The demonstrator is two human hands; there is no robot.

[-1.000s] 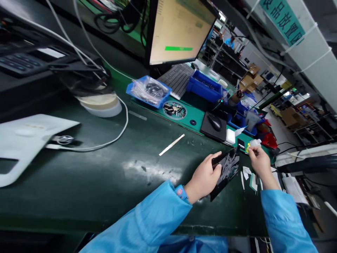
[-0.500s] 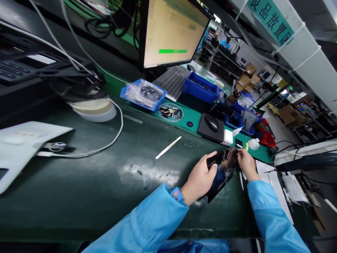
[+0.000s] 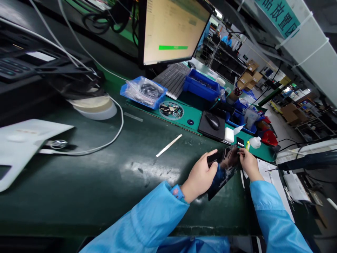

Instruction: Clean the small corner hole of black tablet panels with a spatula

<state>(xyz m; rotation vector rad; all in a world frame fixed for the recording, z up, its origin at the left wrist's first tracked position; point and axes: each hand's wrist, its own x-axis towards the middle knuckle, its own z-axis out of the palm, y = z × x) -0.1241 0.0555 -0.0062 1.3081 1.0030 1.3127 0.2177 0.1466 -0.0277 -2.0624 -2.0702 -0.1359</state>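
Note:
A flat black glossy panel [image 3: 223, 175] is tilted up off the dark green bench, and my left hand [image 3: 201, 177] grips its left edge with the thumb on top. At the panel's far upper corner, my right hand [image 3: 247, 162] pinches with fingers closed; what it pinches is too small to name. Both sleeves are light blue. A small black tag [image 3: 239, 142] and a yellow-capped piece [image 3: 248, 145] lie just beyond my right hand.
A white stick [image 3: 169, 145] lies on the bench. Behind stand a monitor [image 3: 171, 31], keyboard [image 3: 175, 79], blue bins [image 3: 143, 91], a round parts dish [image 3: 171, 110] and a mouse [image 3: 212, 121] on its pad. White paper strips [image 3: 243, 175] lie at right, a white cable [image 3: 105, 140] at left.
My right hand has come back from the yellow-capped piece at the far right to the panel's upper corner. My left hand has kept its grip on the panel.

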